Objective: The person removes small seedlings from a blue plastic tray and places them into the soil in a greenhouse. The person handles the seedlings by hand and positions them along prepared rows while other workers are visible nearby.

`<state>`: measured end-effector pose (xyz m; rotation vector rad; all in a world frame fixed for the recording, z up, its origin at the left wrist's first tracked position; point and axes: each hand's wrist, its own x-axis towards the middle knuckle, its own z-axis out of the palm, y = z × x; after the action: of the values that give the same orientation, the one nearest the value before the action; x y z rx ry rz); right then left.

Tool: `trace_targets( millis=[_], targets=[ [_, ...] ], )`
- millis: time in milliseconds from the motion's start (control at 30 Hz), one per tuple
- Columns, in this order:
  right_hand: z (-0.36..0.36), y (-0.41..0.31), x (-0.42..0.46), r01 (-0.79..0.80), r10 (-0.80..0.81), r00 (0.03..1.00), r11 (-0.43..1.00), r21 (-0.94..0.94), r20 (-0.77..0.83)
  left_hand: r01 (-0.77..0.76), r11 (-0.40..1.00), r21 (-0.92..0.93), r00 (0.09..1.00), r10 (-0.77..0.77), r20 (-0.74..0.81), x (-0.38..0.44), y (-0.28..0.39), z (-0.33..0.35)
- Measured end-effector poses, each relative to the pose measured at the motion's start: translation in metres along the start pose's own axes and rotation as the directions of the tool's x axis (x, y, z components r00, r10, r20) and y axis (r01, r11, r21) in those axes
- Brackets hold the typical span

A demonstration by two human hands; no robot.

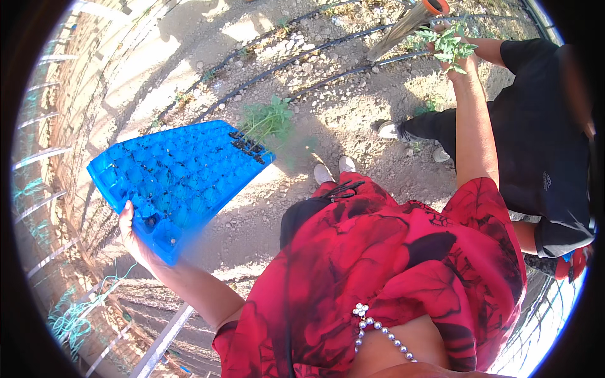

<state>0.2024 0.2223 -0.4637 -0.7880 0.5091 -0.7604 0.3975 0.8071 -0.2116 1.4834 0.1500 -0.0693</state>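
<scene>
On the left, my left hand (128,227) grips the near left edge of a blue plastic seedling tray (165,165), its thumb over the rim. Most visible cells hold only scraps of dark soil. A cluster of leafy green seedlings (267,120) stands in cells at the tray's far right corner. My right arm reaches far forward, and my right hand (462,68) holds several green seedlings (449,45) whose leaves partly cover the fingers. Close beside it is a tube with an orange rim (436,6), held by another person's hand, partly hidden by leaves.
A person in dark clothes (539,141) stands close on my right. Black drip irrigation lines (283,71) cross the stony soil ahead, with small plants along them. Pale poles (163,338) and tangled turquoise twine (71,321) lie at the left.
</scene>
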Motion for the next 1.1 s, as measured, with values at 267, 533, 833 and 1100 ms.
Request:
trace_targets(
  millis=[267, 533, 833, 1100],
  targets=[
    [-0.012, -0.011, 0.118, 0.045, -0.04, 0.986, 0.999, 0.023, -0.165, 0.136, 0.98, -0.147, 0.99, -0.131, 0.046, 0.011, -0.002, -0.007],
    [-0.017, -0.025, 0.227, 0.033, -0.015, 0.92, 0.999, 0.038, -0.392, 0.28, 0.93, -0.238, 0.958, -0.286, 0.007, 0.034, -0.007, -0.034],
    [-0.172, 0.089, 0.243, -0.013, 0.003, 0.928, 1.0, 0.026, 0.373, 0.233, 0.972, -0.007, 0.936, -0.226, -0.268, 0.109, -0.036, -0.121],
    [-0.131, 0.529, -0.142, -0.905, 0.658, 0.413, 0.223, -0.361, -0.63, 0.298, 0.915, 0.271, 0.78, -0.07, -0.622, 0.146, -0.052, -0.201]
  ],
)
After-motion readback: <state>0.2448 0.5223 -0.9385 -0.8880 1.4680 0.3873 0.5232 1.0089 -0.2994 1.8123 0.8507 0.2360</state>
